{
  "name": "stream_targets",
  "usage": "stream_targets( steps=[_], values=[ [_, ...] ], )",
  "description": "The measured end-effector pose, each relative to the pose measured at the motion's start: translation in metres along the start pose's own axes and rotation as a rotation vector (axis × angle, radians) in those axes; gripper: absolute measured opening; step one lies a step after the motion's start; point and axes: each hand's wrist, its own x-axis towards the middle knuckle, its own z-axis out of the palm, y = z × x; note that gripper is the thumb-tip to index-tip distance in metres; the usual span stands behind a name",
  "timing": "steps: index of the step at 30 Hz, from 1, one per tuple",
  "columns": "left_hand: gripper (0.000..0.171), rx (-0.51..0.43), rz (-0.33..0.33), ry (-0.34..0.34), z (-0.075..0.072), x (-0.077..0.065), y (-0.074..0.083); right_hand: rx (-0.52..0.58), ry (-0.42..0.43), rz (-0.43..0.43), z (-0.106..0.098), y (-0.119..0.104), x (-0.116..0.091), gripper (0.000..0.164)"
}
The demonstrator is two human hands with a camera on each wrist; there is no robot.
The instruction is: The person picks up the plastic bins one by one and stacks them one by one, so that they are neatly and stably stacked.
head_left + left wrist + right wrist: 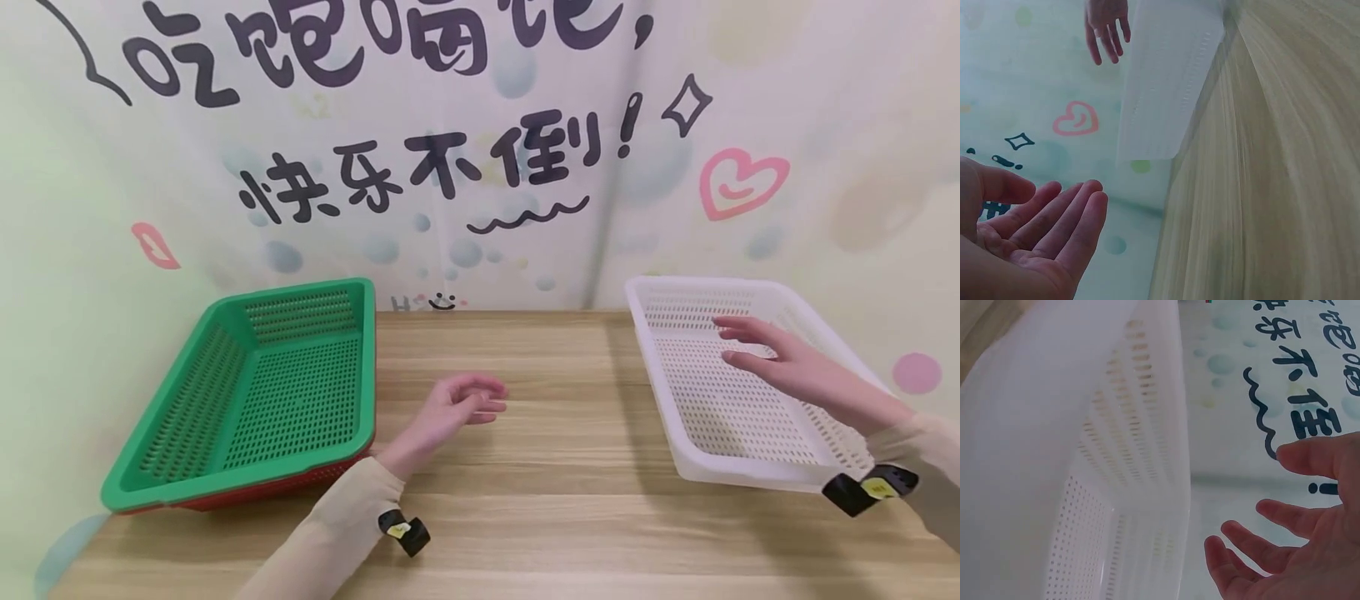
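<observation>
Right hand [780, 362], grip open and empty, hovers over the white perforated plastic basket [675, 433] at three o'clock; best grasp its rim squarely. Left hand [457, 408] relaxed, empty above the wooden bench [540, 517].

A staged recording corner: a wooden table [525, 500] boxed in by a printed cartoon backdrop [465, 167] with Chinese lettering

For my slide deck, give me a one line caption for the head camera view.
Two open hands, left hand over the table and right hand above a white basket, green basket opposite.

The white perforated plastic basket [678, 400] lies flat at the wooden table's right side. It holds nothing, and its rim faces up.
</observation>
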Motion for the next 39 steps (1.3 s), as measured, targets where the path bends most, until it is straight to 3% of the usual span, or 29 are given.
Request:
stream_targets(
  steps=[9, 16, 27, 32, 35, 39],
  values=[
    [0.034, -0.067, -0.099, -0.010, 0.005, 0.012, -0.012, -0.074, 0.027, 0.030, -0.008, 0.035, -0.019, 0.056],
    [0.034, -0.078, -0.117, -0.016, 0.014, 0.023, -0.019, -0.114, 0.111, -0.003, -0.006, 0.062, -0.028, 0.053],
    [0.031, -0.032, -0.197, -0.022, 0.050, 0.030, -0.040, -0.111, 0.261, 0.027, -0.015, 0.101, -0.050, 0.052],
    [0.030, -0.036, -0.201, -0.018, 0.063, 0.038, -0.043, -0.151, 0.330, -0.012, -0.021, 0.112, -0.051, 0.049],
    [0.030, -0.043, -0.202, -0.029, 0.072, 0.043, -0.044, -0.184, 0.349, 0.014, -0.024, 0.118, -0.050, 0.048],
    [0.031, -0.024, -0.185, -0.059, 0.087, 0.049, -0.043, -0.113, 0.380, 0.054, -0.024, 0.128, -0.053, 0.051]
  ],
)
